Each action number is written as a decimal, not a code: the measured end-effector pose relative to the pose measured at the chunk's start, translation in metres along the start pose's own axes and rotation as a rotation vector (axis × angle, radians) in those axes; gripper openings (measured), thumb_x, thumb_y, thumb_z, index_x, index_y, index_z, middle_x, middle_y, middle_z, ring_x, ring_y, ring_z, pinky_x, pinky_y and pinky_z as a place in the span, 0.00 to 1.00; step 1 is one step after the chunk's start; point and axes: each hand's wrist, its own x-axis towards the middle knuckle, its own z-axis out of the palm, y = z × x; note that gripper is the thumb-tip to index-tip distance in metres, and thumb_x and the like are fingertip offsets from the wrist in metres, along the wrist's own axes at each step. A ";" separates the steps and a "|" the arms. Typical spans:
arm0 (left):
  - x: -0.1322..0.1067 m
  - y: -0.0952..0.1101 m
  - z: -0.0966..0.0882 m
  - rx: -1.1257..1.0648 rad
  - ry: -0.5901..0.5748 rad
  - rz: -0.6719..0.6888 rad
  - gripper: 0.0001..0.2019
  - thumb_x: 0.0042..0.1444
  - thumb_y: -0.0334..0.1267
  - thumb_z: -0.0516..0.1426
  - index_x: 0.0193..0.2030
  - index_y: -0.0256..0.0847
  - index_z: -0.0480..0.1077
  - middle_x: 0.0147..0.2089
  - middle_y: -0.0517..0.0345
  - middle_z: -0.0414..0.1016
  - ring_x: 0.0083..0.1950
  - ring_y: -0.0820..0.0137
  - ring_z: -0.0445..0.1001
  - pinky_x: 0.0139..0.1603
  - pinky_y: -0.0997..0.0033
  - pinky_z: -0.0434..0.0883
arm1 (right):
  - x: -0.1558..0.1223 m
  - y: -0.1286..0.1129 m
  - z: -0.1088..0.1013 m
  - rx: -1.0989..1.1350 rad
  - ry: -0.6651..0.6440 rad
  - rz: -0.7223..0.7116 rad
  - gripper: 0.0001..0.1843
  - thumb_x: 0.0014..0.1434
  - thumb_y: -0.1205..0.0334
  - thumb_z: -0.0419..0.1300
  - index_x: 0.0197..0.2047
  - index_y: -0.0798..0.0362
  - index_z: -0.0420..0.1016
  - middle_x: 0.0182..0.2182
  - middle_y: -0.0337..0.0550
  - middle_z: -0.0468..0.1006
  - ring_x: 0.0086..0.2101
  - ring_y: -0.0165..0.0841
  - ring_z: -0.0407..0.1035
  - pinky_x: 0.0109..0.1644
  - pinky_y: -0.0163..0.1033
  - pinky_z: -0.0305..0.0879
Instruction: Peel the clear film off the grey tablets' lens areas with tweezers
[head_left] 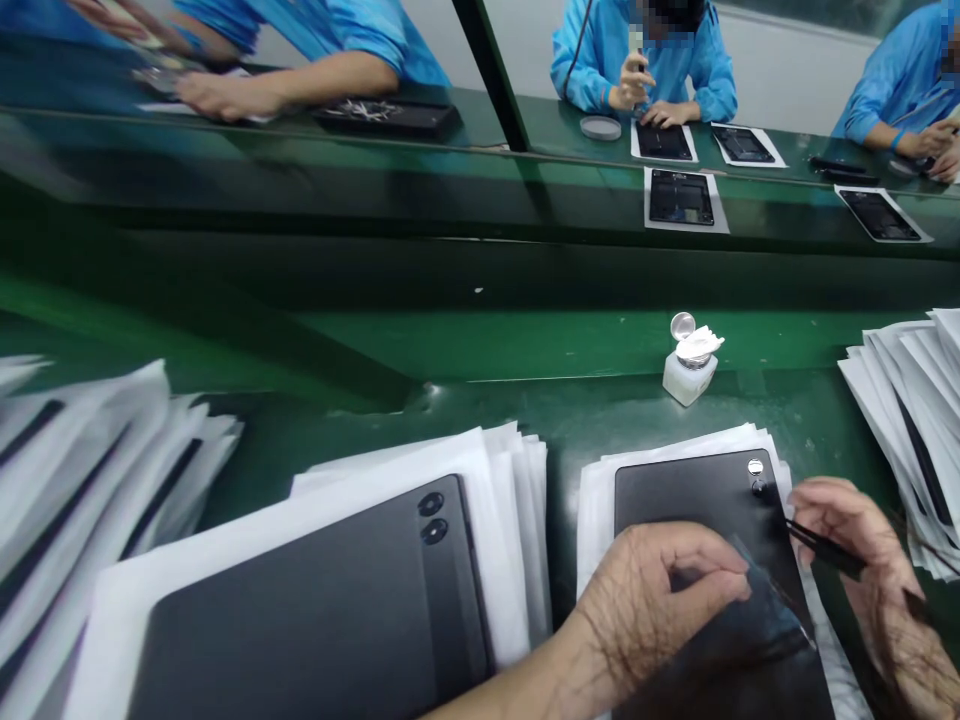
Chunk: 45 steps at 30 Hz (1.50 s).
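A dark tablet back cover (pixel 675 487) lies on white sheets in front of me, with two round camera spots at its upper right corner. Over it, my left hand (pixel 652 600) is closed in a pinch of thumb and fingers on a thin clear film (pixel 780 605), whose shiny edge runs down to the right. My right hand (pixel 862 560), beside the cover's right edge, grips black tweezers (pixel 829 550) with their tips pointing left at the cover. To the left, another dark tablet (pixel 315 610) with two camera lenses rests on a stack of white sheets.
A small white bottle (pixel 690 378) with a raised lid and white wipe stands behind the cover. Stacks of white-wrapped pieces flank me at left (pixel 90 470) and right (pixel 911 420). On a raised green shelf (pixel 337 200), tablets lie on paper; people in blue work beyond.
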 end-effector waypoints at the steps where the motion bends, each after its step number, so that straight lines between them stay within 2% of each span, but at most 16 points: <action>1: 0.000 0.000 0.001 0.017 0.009 -0.008 0.04 0.43 0.39 0.66 0.24 0.42 0.79 0.27 0.59 0.84 0.33 0.64 0.80 0.43 0.67 0.75 | 0.002 -0.007 0.002 0.010 0.031 0.005 0.21 0.54 0.36 0.65 0.44 0.38 0.83 0.37 0.46 0.77 0.28 0.41 0.72 0.29 0.45 0.76; 4: 0.000 -0.001 0.000 0.061 0.000 -0.013 0.03 0.45 0.37 0.65 0.23 0.43 0.79 0.25 0.62 0.82 0.30 0.67 0.77 0.41 0.68 0.75 | 0.007 -0.028 0.011 0.004 0.037 0.062 0.06 0.53 0.52 0.72 0.31 0.41 0.80 0.33 0.43 0.75 0.27 0.37 0.71 0.30 0.41 0.74; 6: 0.000 -0.001 -0.002 0.092 -0.017 -0.005 0.04 0.46 0.38 0.65 0.24 0.43 0.80 0.25 0.61 0.82 0.30 0.66 0.78 0.40 0.68 0.75 | 0.010 -0.035 0.015 0.047 0.006 0.102 0.09 0.49 0.59 0.75 0.27 0.42 0.79 0.30 0.41 0.76 0.27 0.36 0.71 0.29 0.40 0.73; 11: 0.003 0.000 -0.008 0.145 -0.077 -0.001 0.08 0.45 0.43 0.69 0.30 0.42 0.82 0.25 0.60 0.84 0.34 0.62 0.81 0.38 0.68 0.76 | 0.014 -0.023 0.015 0.086 -0.063 0.098 0.08 0.48 0.62 0.75 0.28 0.44 0.80 0.31 0.41 0.78 0.27 0.35 0.72 0.30 0.40 0.73; 14: 0.005 0.000 -0.008 0.163 -0.086 -0.005 0.09 0.46 0.44 0.69 0.31 0.42 0.83 0.24 0.60 0.83 0.34 0.62 0.81 0.37 0.68 0.75 | 0.013 -0.016 0.014 0.059 -0.045 0.077 0.08 0.49 0.62 0.75 0.28 0.43 0.80 0.29 0.41 0.78 0.28 0.37 0.72 0.30 0.41 0.73; 21: 0.007 -0.010 -0.005 0.218 -0.067 0.000 0.07 0.49 0.41 0.64 0.27 0.43 0.82 0.24 0.63 0.81 0.30 0.66 0.77 0.37 0.70 0.71 | 0.012 -0.014 0.017 0.061 -0.010 0.069 0.09 0.49 0.62 0.75 0.27 0.43 0.79 0.28 0.40 0.79 0.30 0.37 0.72 0.32 0.40 0.73; 27: 0.003 -0.005 -0.003 0.193 -0.058 -0.026 0.07 0.47 0.42 0.62 0.25 0.45 0.81 0.24 0.65 0.78 0.30 0.67 0.73 0.36 0.70 0.68 | 0.011 -0.010 0.016 0.107 -0.026 0.090 0.09 0.50 0.63 0.75 0.29 0.43 0.79 0.29 0.40 0.78 0.31 0.37 0.73 0.25 0.36 0.70; 31: 0.003 -0.001 -0.003 0.186 -0.048 -0.023 0.07 0.45 0.41 0.61 0.25 0.45 0.81 0.24 0.65 0.77 0.29 0.68 0.72 0.36 0.70 0.68 | 0.004 -0.009 0.019 0.151 -0.078 -0.012 0.11 0.53 0.68 0.72 0.32 0.41 0.79 0.30 0.40 0.80 0.30 0.36 0.73 0.26 0.37 0.71; 34: 0.004 -0.006 -0.003 0.146 -0.034 -0.008 0.06 0.44 0.40 0.61 0.24 0.46 0.81 0.23 0.65 0.78 0.28 0.68 0.72 0.35 0.70 0.69 | 0.002 -0.008 0.023 0.218 -0.131 -0.096 0.13 0.53 0.70 0.71 0.33 0.40 0.79 0.30 0.39 0.81 0.29 0.36 0.74 0.23 0.36 0.69; 35: 0.004 -0.009 -0.003 0.133 -0.032 -0.001 0.06 0.43 0.41 0.61 0.24 0.46 0.81 0.23 0.64 0.79 0.27 0.68 0.73 0.35 0.69 0.70 | 0.003 -0.008 0.025 0.251 -0.121 -0.105 0.13 0.52 0.70 0.71 0.33 0.40 0.79 0.29 0.39 0.81 0.29 0.35 0.74 0.22 0.35 0.68; 37: 0.005 -0.016 -0.002 0.120 -0.021 0.015 0.06 0.44 0.42 0.61 0.24 0.46 0.81 0.23 0.64 0.80 0.26 0.67 0.73 0.35 0.68 0.71 | 0.010 -0.005 0.027 0.335 -0.019 -0.083 0.11 0.52 0.69 0.72 0.32 0.42 0.79 0.28 0.37 0.79 0.26 0.33 0.73 0.19 0.33 0.65; 41: 0.007 -0.030 -0.003 0.036 -0.037 0.089 0.06 0.47 0.43 0.63 0.26 0.48 0.82 0.25 0.63 0.83 0.28 0.67 0.76 0.36 0.70 0.72 | 0.036 0.008 0.024 0.456 0.264 0.098 0.12 0.51 0.65 0.74 0.26 0.47 0.74 0.23 0.32 0.76 0.20 0.26 0.69 0.22 0.30 0.67; 45: 0.006 -0.035 -0.006 -0.013 -0.074 0.101 0.08 0.50 0.47 0.66 0.27 0.48 0.82 0.28 0.62 0.85 0.32 0.66 0.78 0.36 0.72 0.72 | 0.052 0.021 0.022 0.506 0.345 0.224 0.16 0.46 0.63 0.78 0.25 0.50 0.73 0.21 0.32 0.76 0.20 0.24 0.68 0.24 0.26 0.66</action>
